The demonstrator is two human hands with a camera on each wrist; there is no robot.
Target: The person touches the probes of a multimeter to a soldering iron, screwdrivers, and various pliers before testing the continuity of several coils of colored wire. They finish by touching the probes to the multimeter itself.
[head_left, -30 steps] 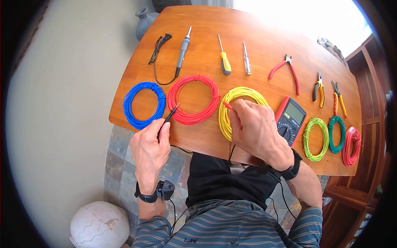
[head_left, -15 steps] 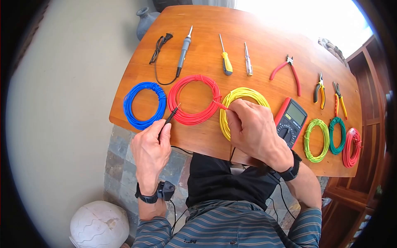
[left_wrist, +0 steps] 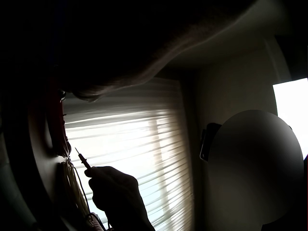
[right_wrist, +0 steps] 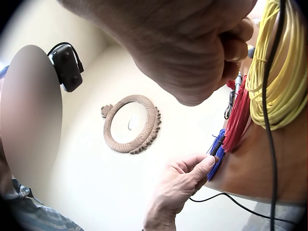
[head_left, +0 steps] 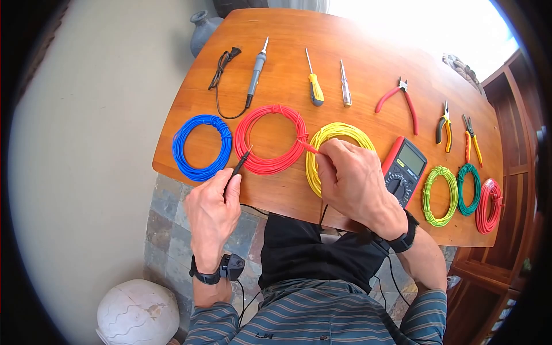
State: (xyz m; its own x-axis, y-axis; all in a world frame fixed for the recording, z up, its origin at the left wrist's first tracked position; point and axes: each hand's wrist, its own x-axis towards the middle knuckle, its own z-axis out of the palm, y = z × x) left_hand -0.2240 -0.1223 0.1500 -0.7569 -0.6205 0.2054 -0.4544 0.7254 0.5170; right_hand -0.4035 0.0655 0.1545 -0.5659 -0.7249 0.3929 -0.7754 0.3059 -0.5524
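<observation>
- Over the last second the right hand (head_left: 357, 184) has shifted the red multimeter probe (head_left: 309, 148) slightly left; its tip now overlaps the right side of the large red wire coil (head_left: 270, 167), centre of the frame.
- Pinched in the left hand (head_left: 213, 208), the black multimeter probe (head_left: 237, 165) points at that coil's lower left; both probes seem directed at one coil. Actual contact can't be told.
- The right hand pinches the red probe.
- Right of centre, the digital multimeter (head_left: 404, 171) carries printing too small to read, as does the striped shirt (head_left: 299, 313), bottom centre.
</observation>
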